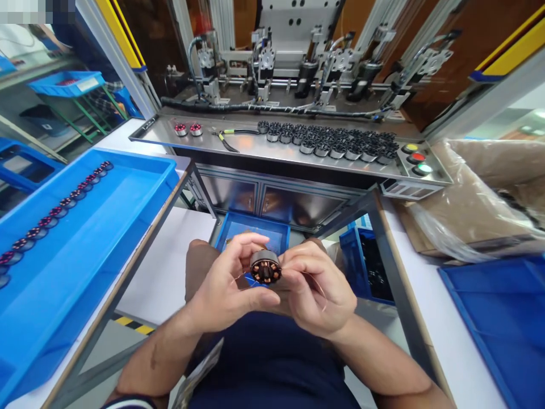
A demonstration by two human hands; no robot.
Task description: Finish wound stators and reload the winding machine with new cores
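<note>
Above my lap, my left hand [232, 284] grips a round motor stator [266, 267], thumb below and fingers behind it. Copper coils show inside its dark ring, and its open face is turned toward me. My right hand [317, 284] is closed at the stator's right side, with thumb and forefinger pinched on a thin copper wire [318, 284]. The wire loops out past the right fingers. Another bit of wire shows by the left palm. Where the wire joins the stator is hidden by the fingertips.
Ahead, a metal ledge [238, 149] carries rows of black stators [340, 142], two red-topped stators [188, 129], cutters [227, 136] and push buttons [416, 158]. A blue tray [102, 210] with a line of stators stands left. A plastic-lined carton [477, 210] and blue bin [498, 307] stand right.
</note>
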